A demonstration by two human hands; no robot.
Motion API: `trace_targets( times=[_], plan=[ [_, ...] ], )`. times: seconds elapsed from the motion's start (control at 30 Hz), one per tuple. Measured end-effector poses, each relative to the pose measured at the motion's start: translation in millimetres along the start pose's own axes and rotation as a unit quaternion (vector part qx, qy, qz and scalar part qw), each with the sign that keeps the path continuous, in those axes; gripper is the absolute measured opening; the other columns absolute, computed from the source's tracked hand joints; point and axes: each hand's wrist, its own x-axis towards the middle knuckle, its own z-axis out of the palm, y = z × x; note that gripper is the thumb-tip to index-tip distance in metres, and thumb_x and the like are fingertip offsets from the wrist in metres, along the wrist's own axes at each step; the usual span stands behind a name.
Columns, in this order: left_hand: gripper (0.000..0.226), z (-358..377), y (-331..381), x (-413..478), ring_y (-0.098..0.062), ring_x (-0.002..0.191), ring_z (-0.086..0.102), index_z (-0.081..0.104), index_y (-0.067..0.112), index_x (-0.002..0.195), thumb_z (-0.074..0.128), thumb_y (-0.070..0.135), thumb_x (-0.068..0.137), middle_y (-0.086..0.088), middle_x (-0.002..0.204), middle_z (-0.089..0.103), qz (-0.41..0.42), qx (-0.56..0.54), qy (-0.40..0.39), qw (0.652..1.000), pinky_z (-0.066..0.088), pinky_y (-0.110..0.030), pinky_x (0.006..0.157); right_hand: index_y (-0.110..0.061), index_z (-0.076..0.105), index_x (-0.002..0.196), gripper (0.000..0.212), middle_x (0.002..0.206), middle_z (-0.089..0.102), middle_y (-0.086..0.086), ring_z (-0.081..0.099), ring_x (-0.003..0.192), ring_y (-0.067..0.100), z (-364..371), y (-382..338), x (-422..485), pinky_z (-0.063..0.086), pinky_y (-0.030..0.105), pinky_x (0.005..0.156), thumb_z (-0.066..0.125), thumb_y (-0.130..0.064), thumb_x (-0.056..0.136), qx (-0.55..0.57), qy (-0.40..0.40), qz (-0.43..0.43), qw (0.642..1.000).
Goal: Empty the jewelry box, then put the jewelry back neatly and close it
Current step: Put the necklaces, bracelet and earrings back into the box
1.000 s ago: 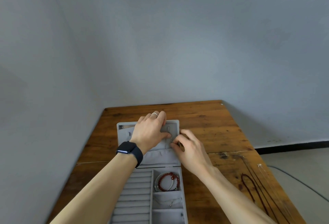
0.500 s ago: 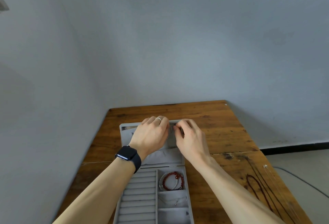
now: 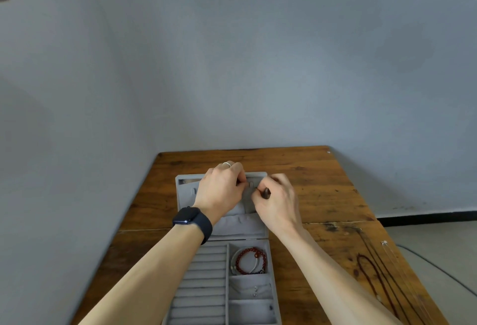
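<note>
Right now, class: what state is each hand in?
Left hand: fingers curled at the lid; grip unclear.
Right hand: pinching at the lid; what, cannot tell.

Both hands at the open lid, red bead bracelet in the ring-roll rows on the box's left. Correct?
Wrong on one point. Head view: the red bead bracelet lies in the right column's compartment nearest the lid, not the ring-roll rows. The left hand and right hand are at the open lid.

Matt velvety jewelry box [image 3: 242, 226] holds glossy bead bracelet [image 3: 251, 250] on worn wooden table [image 3: 322, 185].
</note>
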Motion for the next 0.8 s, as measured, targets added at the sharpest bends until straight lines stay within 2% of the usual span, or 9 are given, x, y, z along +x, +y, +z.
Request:
trace_targets(
  times=[0.07, 0.2, 0.27, 0.33, 0.4, 0.47, 0.67, 0.73, 0.8],
  plan=[
    [0.007, -1, 1, -1, -0.022, 0.09, 0.059, 0.061, 0.022, 0.088, 0.066, 0.026, 0.092, 0.005, 0.099, 0.061, 0.004, 0.001, 0.003, 1.0, 0.044, -0.03, 0.068, -0.013, 0.063, 0.076, 0.011, 0.1, 0.053, -0.002, 0.049, 0.075, 0.012, -1, 2, -2, 0.026, 0.007, 0.061, 0.072, -0.014, 0.082, -0.002, -0.004, -0.004, 1.0],
    [0.019, -5, -1, -5, -0.017, 0.101, 0.055, 0.059, 0.026, 0.082, 0.076, 0.033, 0.084, 0.008, 0.113, 0.058, 0.032, 0.008, -0.035, 0.999, 0.04, -0.027, 0.079, -0.014, 0.066, 0.077, 0.011, 0.103, 0.055, -0.002, 0.057, 0.078, 0.014, -2, 9, -8, 0.027, 0.005, 0.063, 0.076, -0.016, 0.081, -0.003, -0.036, -0.019, 0.999],
    [0.021, -6, -3, -7, -0.015, 0.109, 0.05, 0.061, 0.028, 0.085, 0.078, 0.04, 0.081, 0.01, 0.123, 0.053, 0.046, 0.021, -0.065, 0.997, 0.038, -0.027, 0.088, -0.018, 0.07, 0.085, 0.009, 0.108, 0.056, -0.004, 0.056, 0.085, 0.01, -5, 16, -16, 0.033, 0.008, 0.067, 0.076, -0.025, 0.084, 0.002, -0.059, -0.028, 0.998],
    [0.021, -6, -4, -8, -0.015, 0.111, 0.049, 0.06, 0.03, 0.089, 0.077, 0.038, 0.079, 0.01, 0.124, 0.053, 0.049, 0.017, -0.076, 0.996, 0.038, -0.029, 0.093, -0.023, 0.07, 0.1, 0.016, 0.115, 0.056, -0.007, 0.055, 0.096, 0.007, -11, 21, -26, 0.039, 0.015, 0.077, 0.073, -0.032, 0.087, 0.01, -0.093, -0.034, 0.995],
    [0.023, -6, -3, -7, -0.016, 0.107, 0.051, 0.055, 0.031, 0.09, 0.073, 0.025, 0.077, 0.009, 0.117, 0.055, 0.048, 0.013, -0.076, 0.996, 0.039, -0.028, 0.09, -0.024, 0.067, 0.108, 0.021, 0.115, 0.057, -0.009, 0.057, 0.098, 0.006, -15, 25, -35, 0.044, 0.017, 0.08, 0.071, -0.03, 0.089, 0.02, -0.115, -0.043, 0.992],
    [0.027, -7, -2, -6, -0.016, 0.099, 0.05, 0.05, 0.029, 0.092, 0.07, 0.017, 0.078, 0.008, 0.11, 0.055, 0.048, 0.025, -0.072, 0.996, 0.039, -0.027, 0.086, -0.022, 0.065, 0.107, 0.018, 0.111, 0.057, -0.008, 0.06, 0.095, 0.009, -18, 27, -42, 0.051, 0.022, 0.079, 0.069, -0.023, 0.089, 0.018, -0.122, -0.051, 0.991],
    [0.03, -7, 8, -12, -0.02, 0.093, 0.054, 0.046, 0.025, 0.099, 0.07, 0.019, 0.082, 0.004, 0.104, 0.056, 0.06, 0.1, -0.06, 0.991, 0.045, -0.035, 0.094, -0.022, 0.063, 0.124, 0.033, 0.128, 0.055, -0.006, 0.058, 0.111, 0.014, -26, 31, -49, 0.051, 0.025, 0.089, 0.06, -0.017, 0.091, -0.033, -0.166, -0.06, 0.984],
    [0.032, -9, 14, -15, -0.025, 0.097, 0.059, 0.05, 0.022, 0.108, 0.064, 0.014, 0.081, 0.001, 0.105, 0.062, 0.062, 0.115, -0.051, 0.99, 0.043, -0.038, 0.099, -0.025, 0.061, 0.127, 0.035, 0.133, 0.052, -0.009, 0.055, 0.117, 0.013, -34, 29, -52, 0.052, 0.028, 0.091, 0.059, -0.02, 0.093, -0.043, -0.169, -0.063, 0.983],
    [0.039, -11, 19, -19, -0.026, 0.108, 0.059, 0.052, 0.022, 0.12, 0.058, 0.015, 0.083, -0.001, 0.115, 0.065, 0.063, 0.13, -0.048, 0.988, 0.04, -0.041, 0.106, -0.028, 0.058, 0.131, 0.036, 0.137, 0.052, -0.012, 0.052, 0.121, 0.012, -44, 26, -57, 0.052, 0.029, 0.092, 0.057, -0.025, 0.095, -0.057, -0.162, -0.063, 0.983]
  ],
)
